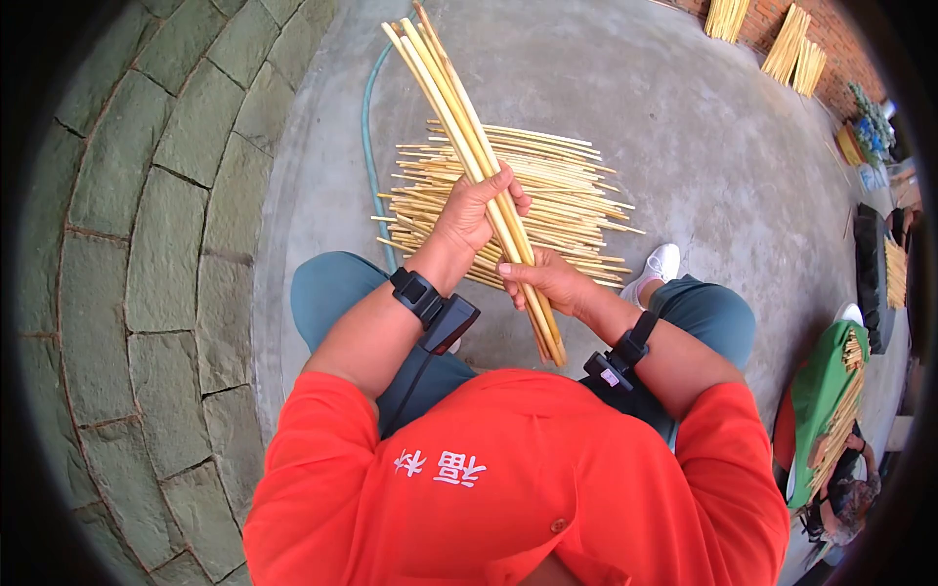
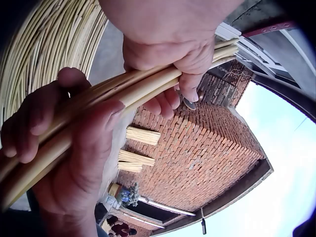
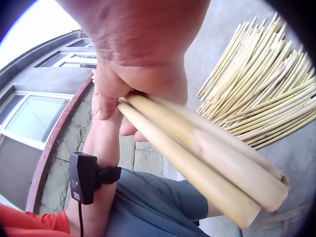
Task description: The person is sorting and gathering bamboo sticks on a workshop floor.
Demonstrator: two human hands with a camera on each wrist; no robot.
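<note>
A small bundle of long pale yellow sticks [image 1: 510,232] slants across the front of the person's body, with its lower ends close to the red shirt. My left hand [image 1: 473,210] grips the bundle around its middle, thumb across the top. Lower down, my right hand [image 1: 549,279] holds the same sticks with curled fingers and the thumb over them. Cut ends of the sticks [image 3: 207,163] stick out beyond the right hand in the right wrist view. Beneath the hands, a wide pile of similar sticks [image 1: 557,181] lies on the concrete floor.
A blue-green hose [image 1: 369,117] runs along the left of the pile. Stone paving [image 1: 166,254] covers the left side. More stick bundles [image 1: 785,44] lean at the brick wall. A green cloth [image 1: 819,386] with sticks lies at the right, near another person.
</note>
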